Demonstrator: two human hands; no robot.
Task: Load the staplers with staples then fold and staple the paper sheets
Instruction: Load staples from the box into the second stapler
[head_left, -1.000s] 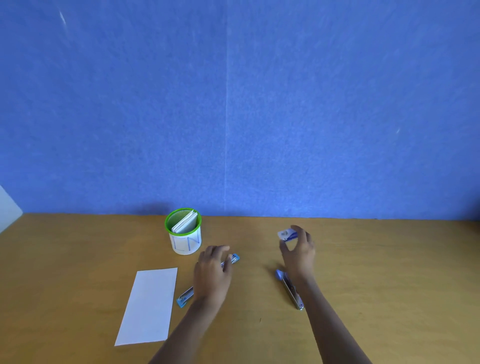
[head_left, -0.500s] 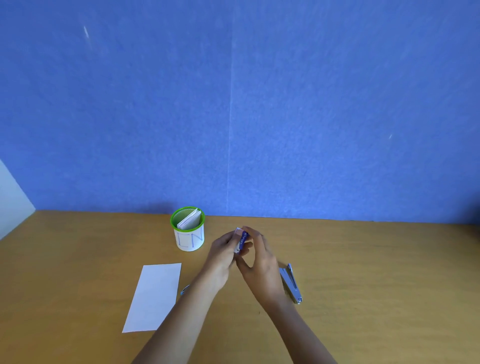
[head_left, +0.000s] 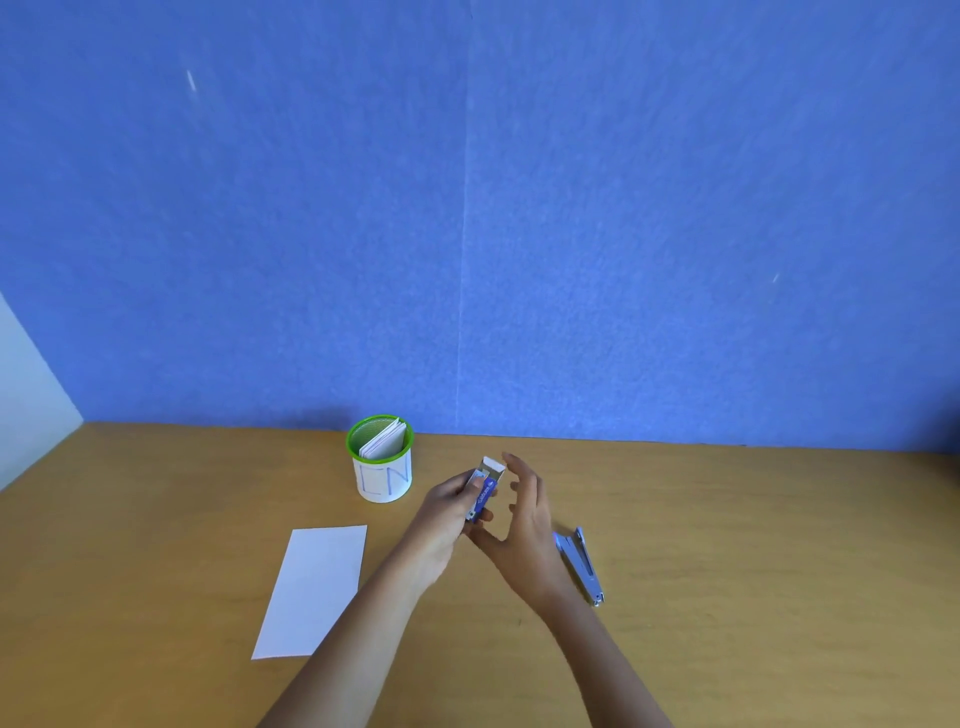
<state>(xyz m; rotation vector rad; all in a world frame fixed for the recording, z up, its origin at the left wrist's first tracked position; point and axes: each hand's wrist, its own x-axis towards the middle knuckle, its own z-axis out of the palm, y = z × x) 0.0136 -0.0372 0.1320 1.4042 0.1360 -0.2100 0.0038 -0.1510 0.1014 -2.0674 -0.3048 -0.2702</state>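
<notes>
Left fingers (head_left: 464, 481) grip box (head_left: 485, 493), right fingers (head_left: 522, 470) splayed

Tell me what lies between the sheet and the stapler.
Head view: the person's two hands. The left hand grips a staple box; the right hand, open, is beside it.

One wide-angle view, worn on the head, looks forward and slightly down across the desk (head_left: 753, 545) to the blue wall (head_left: 649, 208) filling the upper frame. The left hand (head_left: 447, 512) and right hand (head_left: 524, 519) sit close, lower centre.
</notes>
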